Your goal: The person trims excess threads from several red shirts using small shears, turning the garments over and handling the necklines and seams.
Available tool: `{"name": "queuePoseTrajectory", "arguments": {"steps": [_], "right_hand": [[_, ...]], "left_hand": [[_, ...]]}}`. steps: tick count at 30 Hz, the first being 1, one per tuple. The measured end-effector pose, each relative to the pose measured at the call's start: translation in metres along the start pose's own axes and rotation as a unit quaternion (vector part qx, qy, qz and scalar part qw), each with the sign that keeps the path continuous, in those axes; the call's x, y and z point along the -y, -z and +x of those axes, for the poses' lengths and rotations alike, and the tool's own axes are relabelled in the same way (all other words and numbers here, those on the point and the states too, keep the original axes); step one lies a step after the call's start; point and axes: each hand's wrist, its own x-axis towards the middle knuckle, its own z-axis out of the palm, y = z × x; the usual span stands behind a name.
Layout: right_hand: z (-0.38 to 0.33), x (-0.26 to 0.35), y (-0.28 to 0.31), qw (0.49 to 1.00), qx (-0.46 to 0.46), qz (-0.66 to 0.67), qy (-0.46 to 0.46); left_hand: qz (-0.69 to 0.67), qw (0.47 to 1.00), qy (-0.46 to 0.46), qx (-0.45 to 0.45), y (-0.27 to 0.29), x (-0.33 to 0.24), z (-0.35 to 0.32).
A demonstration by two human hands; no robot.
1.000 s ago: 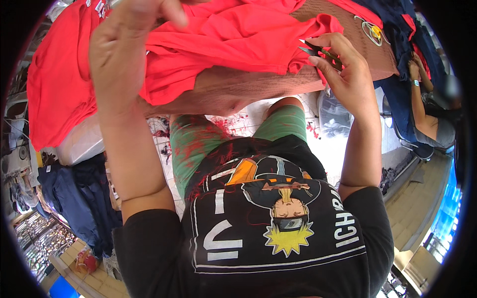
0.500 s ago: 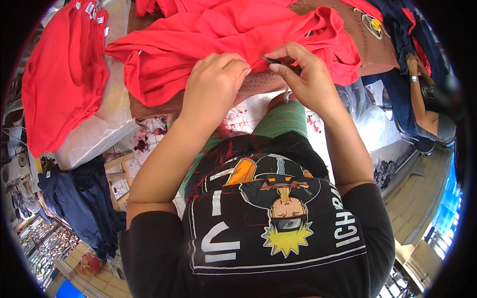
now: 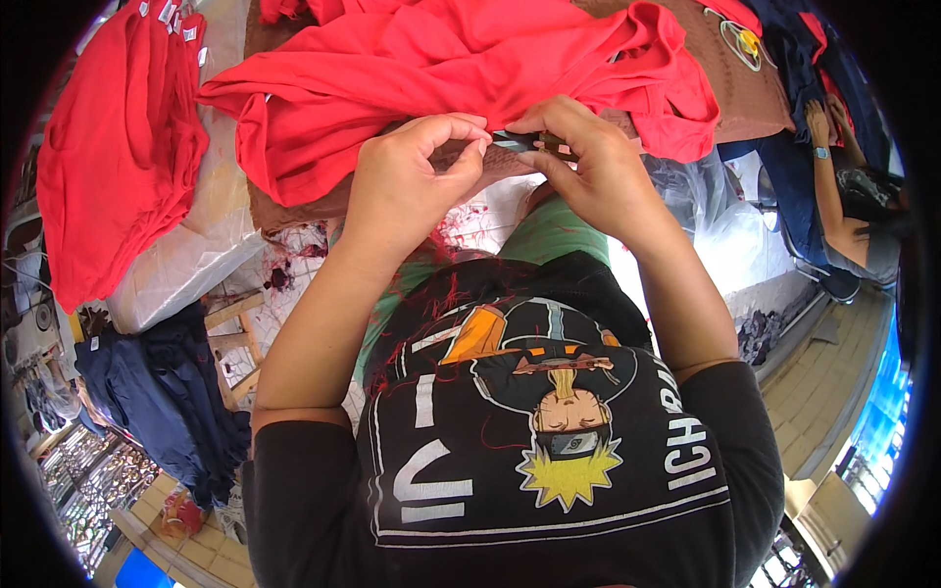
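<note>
A red garment (image 3: 421,73) lies heaped in folds along the near edge of a table with a brown cover (image 3: 750,103). My left hand (image 3: 402,186) is at the garment's near edge, thumb and forefinger pinched together; whatever they grip is too small to make out. Facing it, my right hand (image 3: 598,167) grips small dark thread snips (image 3: 512,142), whose blades point left toward the left fingertips. The snips' tips are close to those fingertips, just in front of the red cloth.
A stack of red garments (image 3: 123,147) lies on a plastic-wrapped pile at left, with dark blue garments (image 3: 162,392) below it. A white cord with a yellow piece (image 3: 747,42) rests at the table's far right. Another person's hand (image 3: 817,125) touches dark cloth beyond.
The snips have shifted left and now show more of their blades. My left hand has turned, its thumb and forefinger pinch now plainly visible. The red garment has barely moved.
</note>
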Motion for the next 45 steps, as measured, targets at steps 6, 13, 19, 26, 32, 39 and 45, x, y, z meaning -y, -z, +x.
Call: {"name": "queuePoseTrajectory", "arguments": {"steps": [6,13,19,26,32,39,45], "right_hand": [[0.001,0.002,-0.002,1.0,-0.025,-0.006,0.013],[0.002,0.003,-0.006,0.998,-0.051,-0.026,0.031],[0.005,-0.001,0.013,0.988,-0.147,-0.048,0.014],[-0.028,0.07,0.097,0.781,0.401,0.355,0.319],[-0.08,0.126,0.148,0.668,0.538,0.262,0.443],[-0.105,0.131,0.182,0.698,0.158,0.127,0.687],[-0.045,0.103,0.209,0.826,0.375,0.168,0.386]], "left_hand": [[0.018,1.0,0.011,0.023,0.004,-0.006,-0.001],[0.034,0.998,-0.05,0.03,0.006,-0.008,-0.004],[0.145,0.951,-0.262,0.076,0.066,-0.05,0.012],[0.067,0.96,-0.269,-0.031,0.097,-0.067,0.009],[0.17,0.948,-0.266,0.04,0.091,-0.08,0.026],[0.466,0.857,-0.216,0.041,0.011,-0.004,0.008],[0.357,0.898,-0.256,0.036,0.022,0.032,-0.021]]}}
